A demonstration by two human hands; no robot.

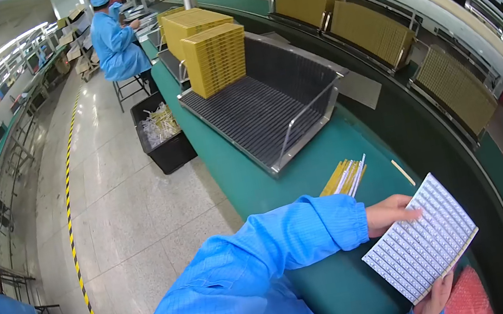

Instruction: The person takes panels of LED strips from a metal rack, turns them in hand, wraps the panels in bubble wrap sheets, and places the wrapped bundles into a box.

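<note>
A white circuit board panel (425, 241) with rows of small repeated units is tilted above the green bench. At its upper left edge, my left hand (395, 213) grips it with the thumb on the face. My right hand (437, 294) holds the lower edge near the corner, its fingers partly hidden. Under and beside my right hand is red bubble wrap (468, 299). Beyond my left hand lies a bunch of yellow and white strips (345, 178), and a single thin strip (403, 173) is to its right.
A black slotted rack (258, 116) holds upright yellow boards (215, 60). A dark conveyor channel runs along the right, with more racked boards (369, 27). A black bin (177, 149) of scraps stands on the floor. Another person (116, 43) in blue sits further along the bench.
</note>
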